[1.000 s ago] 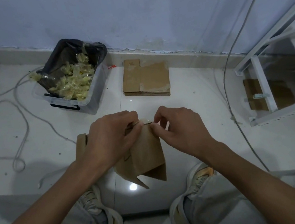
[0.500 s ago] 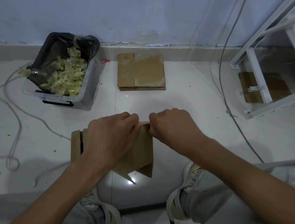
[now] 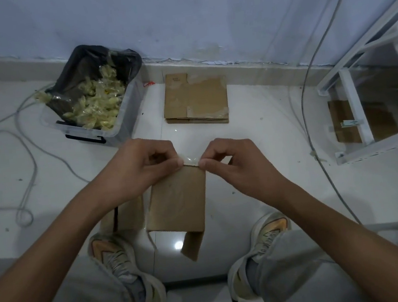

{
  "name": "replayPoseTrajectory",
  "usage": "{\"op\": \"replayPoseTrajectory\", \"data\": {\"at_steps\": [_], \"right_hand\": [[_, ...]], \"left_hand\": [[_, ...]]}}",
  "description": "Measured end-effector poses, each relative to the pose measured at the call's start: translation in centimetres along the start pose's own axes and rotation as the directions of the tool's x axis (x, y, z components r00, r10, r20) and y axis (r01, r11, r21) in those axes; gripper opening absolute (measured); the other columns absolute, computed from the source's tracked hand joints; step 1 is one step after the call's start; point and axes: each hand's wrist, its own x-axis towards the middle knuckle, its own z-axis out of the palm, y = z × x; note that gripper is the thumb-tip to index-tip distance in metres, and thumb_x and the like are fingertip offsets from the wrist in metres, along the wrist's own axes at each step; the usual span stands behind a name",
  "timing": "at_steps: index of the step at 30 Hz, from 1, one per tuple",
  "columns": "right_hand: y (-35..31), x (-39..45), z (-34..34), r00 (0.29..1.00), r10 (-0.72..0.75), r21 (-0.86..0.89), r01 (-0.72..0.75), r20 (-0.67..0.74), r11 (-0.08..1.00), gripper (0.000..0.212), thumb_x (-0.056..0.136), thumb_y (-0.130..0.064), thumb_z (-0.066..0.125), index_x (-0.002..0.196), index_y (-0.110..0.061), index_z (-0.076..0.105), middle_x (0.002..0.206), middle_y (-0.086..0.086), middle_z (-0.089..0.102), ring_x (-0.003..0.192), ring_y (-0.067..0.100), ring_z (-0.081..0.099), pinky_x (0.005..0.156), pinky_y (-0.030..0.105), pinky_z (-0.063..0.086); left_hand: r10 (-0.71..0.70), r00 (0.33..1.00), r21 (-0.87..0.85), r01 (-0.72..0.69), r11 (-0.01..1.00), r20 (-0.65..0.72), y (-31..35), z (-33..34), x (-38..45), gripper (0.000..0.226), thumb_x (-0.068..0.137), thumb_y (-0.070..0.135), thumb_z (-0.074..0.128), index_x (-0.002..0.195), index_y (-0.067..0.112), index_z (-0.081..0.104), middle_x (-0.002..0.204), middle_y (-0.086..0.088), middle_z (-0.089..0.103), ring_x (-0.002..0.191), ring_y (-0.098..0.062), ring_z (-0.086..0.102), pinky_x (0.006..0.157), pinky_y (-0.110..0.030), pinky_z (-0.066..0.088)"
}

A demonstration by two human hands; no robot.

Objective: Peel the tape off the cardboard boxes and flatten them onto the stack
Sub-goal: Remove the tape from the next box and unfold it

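I hold a small brown cardboard box [image 3: 178,203] upright above the floor between my knees, one flap hanging loose at its bottom. A clear strip of tape [image 3: 190,158] stretches across its top edge. My left hand [image 3: 145,167] pinches the tape's left end and my right hand [image 3: 231,159] pinches its right end at the box's top corner. The stack of flattened boxes [image 3: 196,100] lies on the floor by the wall, straight ahead. Another brown box [image 3: 128,214] sits on the floor under my left forearm, mostly hidden.
A clear plastic bin [image 3: 92,98] lined with a black bag holds crumpled tape at the left. Grey cables [image 3: 26,150] loop over the white floor on the left. A white metal frame [image 3: 362,117] with cardboard beneath stands at right. My shoes [image 3: 121,266] flank the box.
My hands have moved apart, drawing a clear tape strip taut between them off the box's top edge. The box now hangs lower and straighter.
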Motion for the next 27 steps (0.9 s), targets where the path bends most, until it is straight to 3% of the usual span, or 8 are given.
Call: {"op": "replayPoseTrajectory", "data": {"at_steps": [5,9,12,15,17,20,23,27], "right_hand": [[-0.2,0.2,-0.5,0.999,0.044,0.137,-0.044,-0.001,0.990,0.013,0.103,-0.019,0.065,0.092,-0.015,0.072,0.086,-0.005,0.071,0.084,0.013,0.069,0.067,0.026,0.056],[-0.2,-0.4,0.9,1.000,-0.001,-0.128,0.001,-0.004,0.992,0.008,0.096,-0.032,0.063,0.094,-0.028,0.069,0.082,-0.013,0.068,0.079,0.010,0.065,0.063,0.019,0.043],[-0.4,-0.6,1.3,0.999,-0.005,-0.108,0.010,0.046,0.994,0.034,0.095,-0.055,0.051,0.093,-0.025,0.068,0.083,-0.011,0.067,0.080,0.012,0.064,0.064,0.024,0.049],[-0.5,-0.2,1.4,0.995,-0.097,-0.056,0.098,0.018,0.994,0.025,0.100,-0.039,0.064,0.087,-0.017,0.066,0.081,-0.009,0.065,0.077,0.015,0.063,0.065,0.020,0.046],[-0.2,0.0,1.3,0.994,-0.090,-0.054,0.087,-0.062,0.995,0.020,0.103,-0.027,0.064,0.086,-0.016,0.067,0.080,-0.009,0.064,0.078,0.016,0.063,0.067,0.020,0.045],[0.2,-0.1,1.4,0.980,0.024,-0.045,-0.033,-0.196,0.998,0.023,0.105,-0.029,0.059,0.085,-0.022,0.066,0.079,-0.010,0.064,0.081,0.013,0.062,0.066,0.022,0.045],[0.6,-0.3,1.5,0.968,0.054,0.004,-0.054,-0.244,0.999,0.020,0.105,-0.027,0.059,0.088,-0.021,0.064,0.085,-0.010,0.064,0.086,0.013,0.062,0.066,0.025,0.048],[0.7,-0.3,2.0,0.969,0.013,-0.108,-0.040,-0.247,0.993,0.017,0.104,-0.032,0.053,0.089,-0.026,0.059,0.083,-0.010,0.060,0.082,0.014,0.060,0.068,0.043,0.056]], "left_hand": [[-0.152,0.976,-0.328,0.094,0.940,-0.156,0.6,0.4,0.0,0.014,0.091,0.027,0.073,0.091,0.015,0.081,0.088,0.000,0.077,0.083,-0.010,0.071,0.069,-0.015,0.053],[-0.106,0.974,-0.309,0.040,0.950,-0.201,0.8,2.2,-0.2,0.011,0.090,0.024,0.075,0.089,0.015,0.082,0.088,0.000,0.078,0.093,-0.016,0.073,0.079,-0.027,0.056],[-0.065,0.987,-0.266,0.024,0.964,-0.147,1.1,2.3,-0.2,0.011,0.089,0.028,0.075,0.091,0.021,0.083,0.089,0.002,0.079,0.098,-0.016,0.072,0.082,-0.021,0.053],[-0.123,0.981,-0.311,0.071,0.948,-0.152,1.2,2.4,-0.1,0.011,0.089,0.029,0.077,0.094,0.021,0.082,0.090,0.005,0.078,0.091,-0.007,0.071,0.076,-0.016,0.051],[-0.233,0.942,-0.315,0.151,0.937,-0.242,1.0,2.9,0.4,0.031,0.084,0.047,0.079,0.106,0.026,0.077,0.100,0.012,0.076,0.094,0.001,0.069,0.078,-0.020,0.051],[-0.334,0.915,-0.103,0.319,0.942,-0.226,0.9,4.0,0.4,0.076,0.072,0.076,0.071,0.134,0.035,0.056,0.124,0.024,0.059,0.112,-0.001,0.060,0.082,-0.022,0.048],[-0.288,0.951,0.180,0.304,0.935,-0.108,-0.1,5.1,-0.6,0.115,0.055,0.079,0.078,0.152,0.043,0.028,0.135,0.019,0.050,0.114,-0.008,0.056,0.086,-0.031,0.054],[-0.225,0.966,0.069,0.235,0.970,-0.126,-1.7,6.4,-1.0,0.118,0.060,0.063,0.088,0.157,0.044,0.023,0.145,0.015,0.051,0.119,-0.008,0.056,0.093,-0.031,0.055]]}}
